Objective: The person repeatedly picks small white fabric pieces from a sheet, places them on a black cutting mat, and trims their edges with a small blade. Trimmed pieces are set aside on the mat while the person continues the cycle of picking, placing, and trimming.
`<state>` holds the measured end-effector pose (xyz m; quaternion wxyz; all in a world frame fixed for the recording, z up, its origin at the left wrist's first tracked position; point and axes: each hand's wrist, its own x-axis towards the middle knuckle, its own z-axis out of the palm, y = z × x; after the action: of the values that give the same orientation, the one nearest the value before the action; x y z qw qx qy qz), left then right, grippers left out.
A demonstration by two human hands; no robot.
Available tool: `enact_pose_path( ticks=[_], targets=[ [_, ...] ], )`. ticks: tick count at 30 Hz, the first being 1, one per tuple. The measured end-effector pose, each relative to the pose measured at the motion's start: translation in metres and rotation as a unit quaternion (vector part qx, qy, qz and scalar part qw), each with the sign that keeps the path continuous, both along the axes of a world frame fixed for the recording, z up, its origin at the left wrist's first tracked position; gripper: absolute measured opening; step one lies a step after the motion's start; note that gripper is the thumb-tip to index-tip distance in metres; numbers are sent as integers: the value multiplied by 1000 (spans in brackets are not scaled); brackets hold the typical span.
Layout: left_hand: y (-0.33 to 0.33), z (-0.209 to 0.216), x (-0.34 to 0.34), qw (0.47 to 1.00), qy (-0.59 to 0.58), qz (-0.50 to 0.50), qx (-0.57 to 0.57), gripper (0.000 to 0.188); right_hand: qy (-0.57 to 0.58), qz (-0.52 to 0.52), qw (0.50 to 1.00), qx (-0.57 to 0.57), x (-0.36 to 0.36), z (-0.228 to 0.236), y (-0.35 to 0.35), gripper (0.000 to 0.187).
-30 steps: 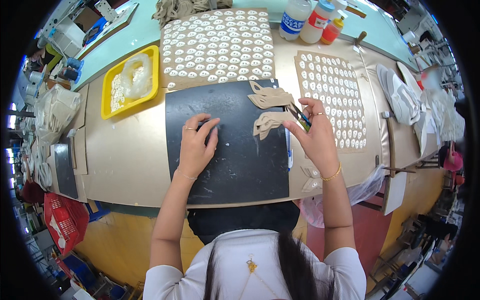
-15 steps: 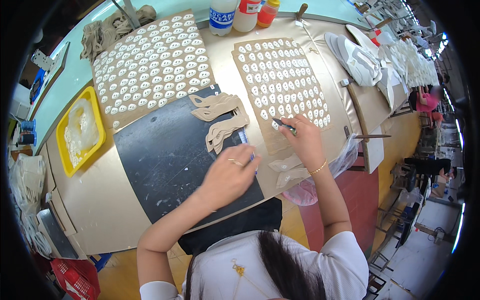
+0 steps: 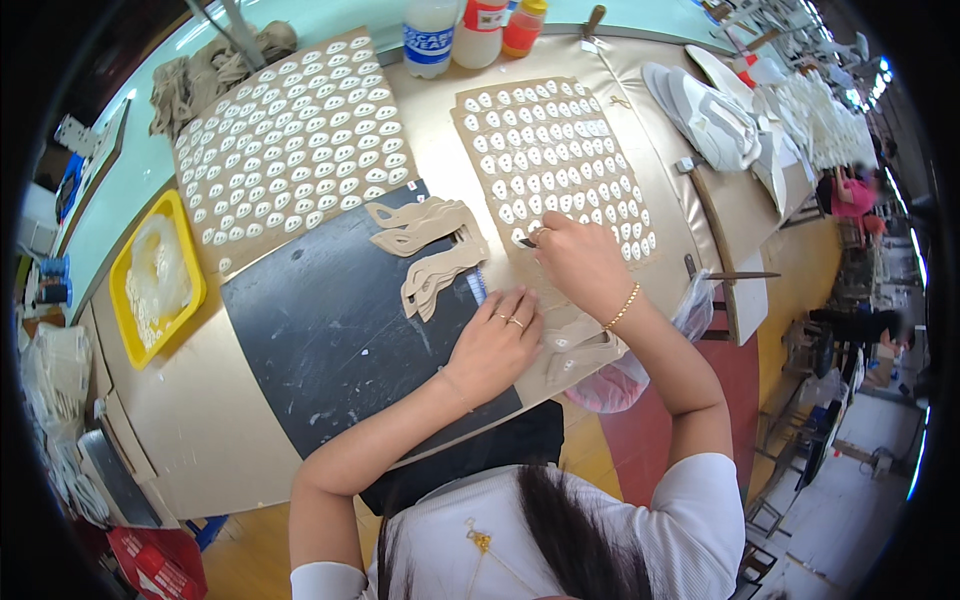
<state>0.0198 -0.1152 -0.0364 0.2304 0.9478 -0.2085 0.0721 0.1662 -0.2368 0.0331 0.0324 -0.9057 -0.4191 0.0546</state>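
Observation:
My right hand [image 3: 585, 262] is closed round a small dark pointed tool [image 3: 527, 242]. Its tip is at a small white oval piece in the near left corner of a brown sheet [image 3: 520, 275]; whether it touches the piece I cannot tell. Rows of such white pieces [image 3: 545, 130] cover the sheet. My left hand [image 3: 497, 340] lies with fingers stretched out across the right edge of a black board [image 3: 330, 320], nothing visible in it. Above it on the board are two overlapping stacks of beige cut-out pieces [image 3: 440, 270]. More beige pieces [image 3: 580, 340] lie right of my left hand, partly behind my right forearm.
A second brown sheet with white pieces [image 3: 300, 130] lies at the far left. Left of the board is a yellow tray [image 3: 200, 290] with a plastic bag and loose white bits. Bottles [image 3: 478, 35] line the back; a hammer [image 3: 700, 190] and shoe parts [image 3: 715, 125] are at right.
My left hand has moved right and settled with fingers stretched beside the brown sheet. My right hand has shifted left and turned, bringing the tool's tip to the corner piece. The view has shifted slightly.

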Motion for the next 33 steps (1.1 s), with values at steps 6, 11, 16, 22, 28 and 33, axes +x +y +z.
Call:
enact_pose_path(
  ticks=[6, 11, 16, 22, 28, 33],
  targets=[
    [6, 1, 0, 999, -39, 11, -24, 34, -7, -6, 1000, -19, -1, 2, 7, 11],
    [8, 2, 1, 1000, -18, 5, -14, 37, -20, 6, 1000, -2, -1, -2, 4, 9],
    [-1, 0, 4, 999, -5, -22, -25, 41, -22, 1, 1000, 8, -4, -14, 0, 11],
    [10, -1, 2, 999, -32, -29, 4, 41, -51, 112, 992, -38, 14, -31, 20, 12],
    [10, -5, 1, 999, -35, -41, 9, 38, -68, 166, 981, -69, 23, -39, 20, 11],
    [13, -9, 2, 998, -36, -45, 16, 37, -89, 234, 966, -58, 36, -44, 24, 8]
  ],
)
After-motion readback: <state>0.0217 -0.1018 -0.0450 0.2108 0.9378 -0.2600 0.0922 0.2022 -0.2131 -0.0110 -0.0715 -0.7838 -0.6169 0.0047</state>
